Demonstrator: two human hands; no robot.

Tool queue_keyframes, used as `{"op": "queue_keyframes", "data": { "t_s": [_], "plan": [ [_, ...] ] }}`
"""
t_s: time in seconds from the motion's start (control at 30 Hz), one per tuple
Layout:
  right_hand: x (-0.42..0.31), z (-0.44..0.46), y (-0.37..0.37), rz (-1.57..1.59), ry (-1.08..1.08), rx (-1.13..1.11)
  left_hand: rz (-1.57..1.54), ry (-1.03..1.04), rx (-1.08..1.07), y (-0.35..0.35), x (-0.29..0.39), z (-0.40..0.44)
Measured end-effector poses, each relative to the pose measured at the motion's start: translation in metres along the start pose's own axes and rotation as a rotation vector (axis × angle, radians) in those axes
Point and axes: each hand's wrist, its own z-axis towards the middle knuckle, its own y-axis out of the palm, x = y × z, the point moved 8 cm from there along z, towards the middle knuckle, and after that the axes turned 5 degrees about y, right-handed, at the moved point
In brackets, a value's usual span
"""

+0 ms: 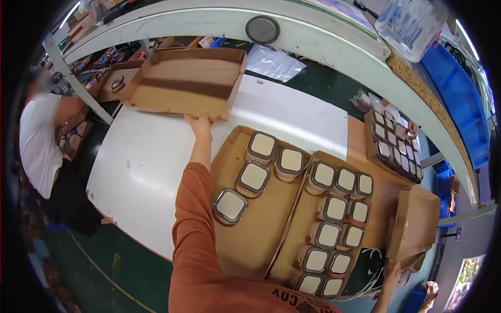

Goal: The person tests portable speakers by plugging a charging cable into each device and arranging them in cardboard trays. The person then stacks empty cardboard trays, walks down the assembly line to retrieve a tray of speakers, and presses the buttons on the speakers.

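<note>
Head: left hand (200,125) on tray (180,78)

White surface (141,167) w/ brown sect. (358,136) at R carries L cardbd tray (245,229), adj. R cardbd tray (298,229) & another tray (370,143) far R.

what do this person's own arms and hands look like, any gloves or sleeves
A creased rust-orange sleeve covers the left arm, ending short of the wrist. The left hand and right hand look gloveless. Dark lettering marks the matching shirt.
</note>
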Motion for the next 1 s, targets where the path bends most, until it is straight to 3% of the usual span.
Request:
{"op": "queue_keyframes", "data": {
  "t_s": [0.1,0.13,0.2,0.27,0.3,0.43,0.47,0.53,0.57,0.63,0.87,0.97,1.0],
  "plan": [
    [0.049,0.042,0.007,0.078,-0.034,-0.053,-0.045,-0.045,-0.17,0.031,0.015,-0.025],
    [0.046,0.045,0.009,0.105,-0.046,-0.071,0.104,-0.07,-0.189,0.038,0.029,-0.041],
    [-0.04,0.024,0.045,0.611,0.192,-0.259,0.267,-0.1,-0.202,0.034,0.03,-0.062],
    [-0.065,0.021,0.069,0.72,0.138,-0.41,0.683,0.326,-0.392,0.039,0.05,-0.083],
    [-0.071,0.018,0.078,0.826,0.143,-0.485,0.772,0.406,-0.552,0.035,0.061,-0.115],
    [-0.061,0.008,0.112,1.132,0.275,-0.627,1.028,0.253,-1.674,-0.002,0.054,-0.254],
    [-0.058,0.004,0.125,1.187,0.282,-0.704,1.047,0.255,-1.672,-0.011,0.057,-0.274],
    [-0.049,-0.006,0.148,1.288,0.379,-0.729,1.544,0.717,-1.545,-0.021,0.063,-0.302],
    [-0.042,-0.009,0.161,1.314,0.384,-0.718,1.558,0.725,-1.546,-0.022,0.059,-0.309],
    [-0.045,-0.02,0.173,1.335,0.386,-0.743,1.76,0.934,-1.369,-0.023,0.045,-0.308],
    [-0.044,-0.056,0.181,0.844,0.195,-0.753,1.714,0.807,-1.004,-0.029,0.035,-0.327],
    [-0.028,-0.065,0.189,0.641,0.195,-0.88,1.592,0.735,-0.878,-0.041,0.029,-0.33],
    [-0.032,-0.064,0.183,0.644,0.192,-0.881,1.428,0.66,-0.728,-0.047,0.034,-0.331]
  ]
}}
